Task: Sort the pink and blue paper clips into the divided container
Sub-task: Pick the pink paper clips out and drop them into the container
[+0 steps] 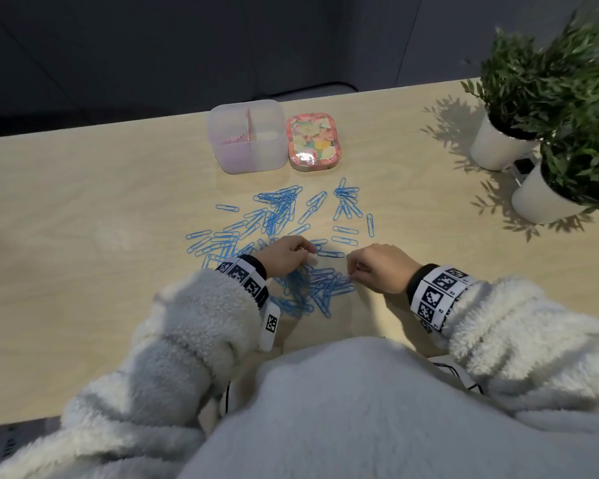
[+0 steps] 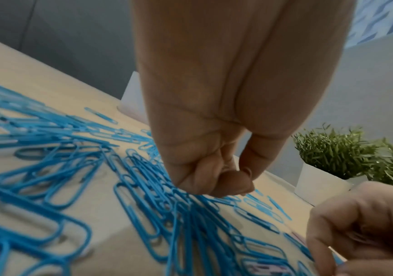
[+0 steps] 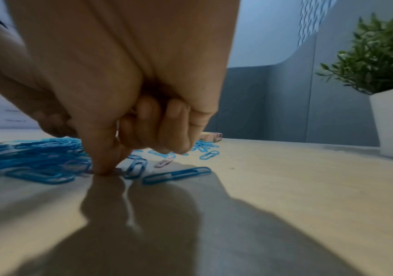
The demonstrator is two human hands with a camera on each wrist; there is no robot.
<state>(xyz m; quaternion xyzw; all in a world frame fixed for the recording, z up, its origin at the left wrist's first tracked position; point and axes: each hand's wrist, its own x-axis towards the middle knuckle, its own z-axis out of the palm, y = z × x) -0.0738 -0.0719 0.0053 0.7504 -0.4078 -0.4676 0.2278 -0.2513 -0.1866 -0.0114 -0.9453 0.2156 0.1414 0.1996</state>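
Several blue paper clips (image 1: pixel 284 216) lie scattered on the wooden table (image 1: pixel 83 202), heaped thickest under my hands. The divided container (image 1: pixel 246 136) stands behind them with pink clips (image 1: pixel 234 139) in its left compartment. My left hand (image 1: pixel 284 257) hovers over the heap (image 2: pixel 143 186) with its fingers (image 2: pixel 214 183) curled against the thumb; nothing shows between them. My right hand (image 1: pixel 377 267) has its fingers curled, and one fingertip (image 3: pixel 105 170) presses the table at the heap's edge. A small pale glint sits between its fingers. A pink clip (image 3: pixel 163 162) lies just beyond it.
A flowered tin (image 1: pixel 312 141) sits right of the container. Two potted plants in white pots (image 1: pixel 498 143) (image 1: pixel 547 198) stand at the right edge. The table's far edge runs just behind the container.
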